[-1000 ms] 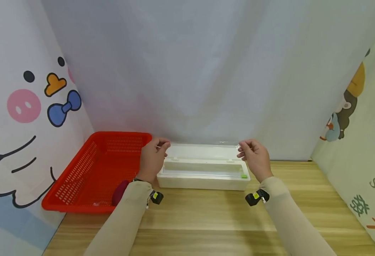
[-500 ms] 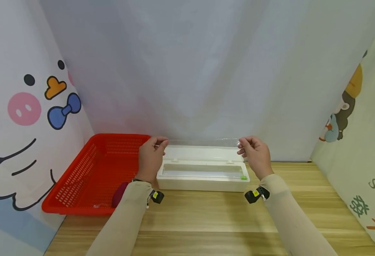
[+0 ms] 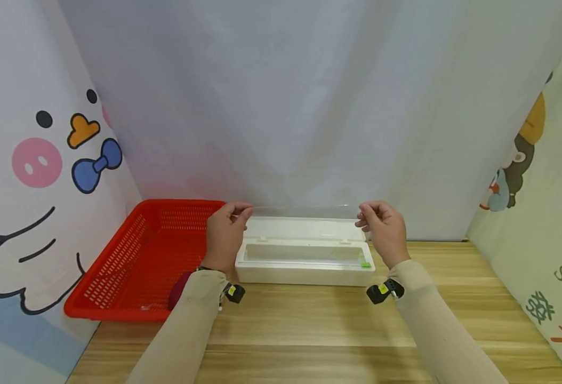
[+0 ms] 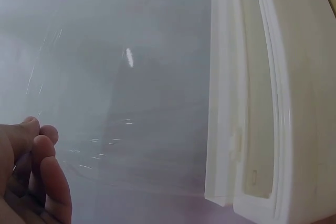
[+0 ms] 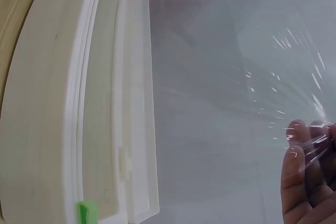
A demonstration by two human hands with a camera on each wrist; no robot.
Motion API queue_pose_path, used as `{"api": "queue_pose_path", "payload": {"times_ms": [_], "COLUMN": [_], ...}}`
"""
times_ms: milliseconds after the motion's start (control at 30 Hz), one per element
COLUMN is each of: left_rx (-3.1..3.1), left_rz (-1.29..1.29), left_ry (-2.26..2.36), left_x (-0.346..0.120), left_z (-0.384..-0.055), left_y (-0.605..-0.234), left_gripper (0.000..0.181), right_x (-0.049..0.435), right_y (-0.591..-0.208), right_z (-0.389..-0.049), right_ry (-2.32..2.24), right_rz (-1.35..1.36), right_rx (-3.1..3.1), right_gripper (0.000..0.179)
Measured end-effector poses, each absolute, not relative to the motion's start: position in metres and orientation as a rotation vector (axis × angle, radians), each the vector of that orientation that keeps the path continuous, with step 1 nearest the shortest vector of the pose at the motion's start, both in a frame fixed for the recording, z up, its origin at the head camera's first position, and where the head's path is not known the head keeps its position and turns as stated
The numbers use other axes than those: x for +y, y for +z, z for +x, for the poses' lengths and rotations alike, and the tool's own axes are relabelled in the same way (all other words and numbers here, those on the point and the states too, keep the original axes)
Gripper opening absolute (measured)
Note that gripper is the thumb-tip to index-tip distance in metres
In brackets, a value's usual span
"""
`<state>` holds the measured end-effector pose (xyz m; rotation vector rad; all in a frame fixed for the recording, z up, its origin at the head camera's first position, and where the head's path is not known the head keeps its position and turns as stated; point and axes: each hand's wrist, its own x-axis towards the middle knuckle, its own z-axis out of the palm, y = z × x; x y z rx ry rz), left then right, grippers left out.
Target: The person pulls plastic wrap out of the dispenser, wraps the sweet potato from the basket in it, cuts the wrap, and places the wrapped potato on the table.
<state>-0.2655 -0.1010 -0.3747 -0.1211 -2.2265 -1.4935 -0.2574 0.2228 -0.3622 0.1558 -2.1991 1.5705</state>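
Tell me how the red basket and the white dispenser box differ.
The red basket is wide, with perforated walls and no lid; the white dispenser box is long, narrow and solid-walled, its hinged lid open. A dark reddish thing lies in the basket, while clear film stretches above the box between the left hand and the right hand. Both sit on the wooden table.
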Motion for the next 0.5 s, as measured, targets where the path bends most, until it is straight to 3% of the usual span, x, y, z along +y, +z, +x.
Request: {"api": "queue_pose_path", "payload": {"times_ms": [500], "left_rx": [-2.232], "left_rz": [-0.087], "left_ry": [-1.512], "left_x": [-0.104], "left_z": [-0.2674], "left_y": [-0.3704], "left_gripper": [0.026], "right_x": [0.2201], "right_y": [-0.357], "right_z": [-0.2607], "right_ry": [1.541], "right_rz": [0.153], "right_rx": [-2.188], "right_gripper": [0.031]}}
